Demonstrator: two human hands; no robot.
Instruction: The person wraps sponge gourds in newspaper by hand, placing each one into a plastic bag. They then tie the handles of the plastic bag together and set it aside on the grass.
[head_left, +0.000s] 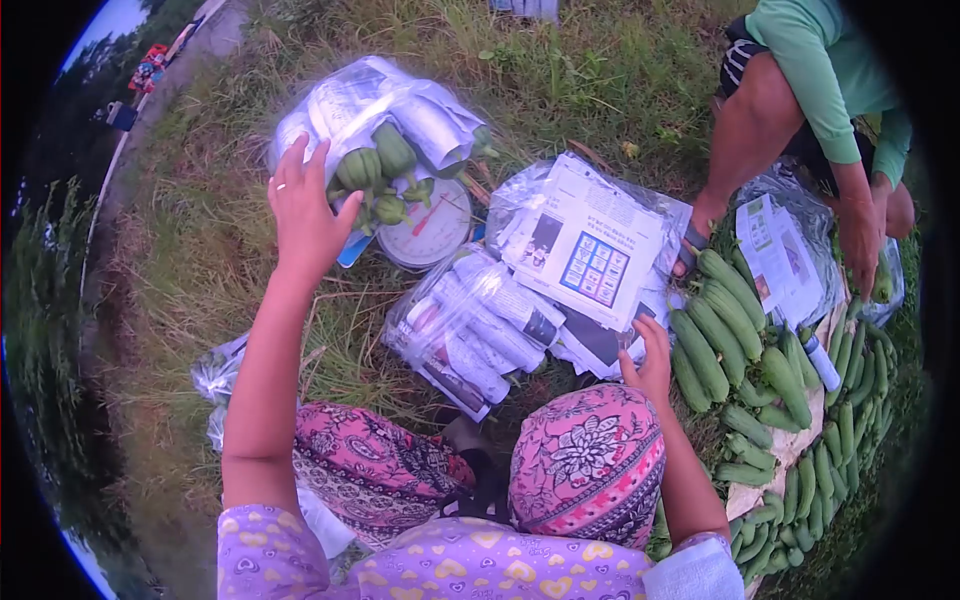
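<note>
My left hand (303, 205) is open, its fingers spread against the side of a clear plastic bag (350, 95). Green gourds (368, 172) wrapped in printed paper fill that bag, their stem ends showing. Under the bag is a scale (430, 232) with a round white dial and a red needle. My right hand (650, 360) has its fingers apart at the lower edge of a stack of printed paper sheets (560, 215). Between my hands lies another clear bag of paper-wrapped gourds (475, 325).
Loose long green gourds (725, 320) lie in a pile to the right, with more on brown paper beyond. A person in a green sleeve (815, 90) crouches at the upper right, hands near a plastic bag with printed sheets (785, 245). Grass (560, 80) surrounds everything.
</note>
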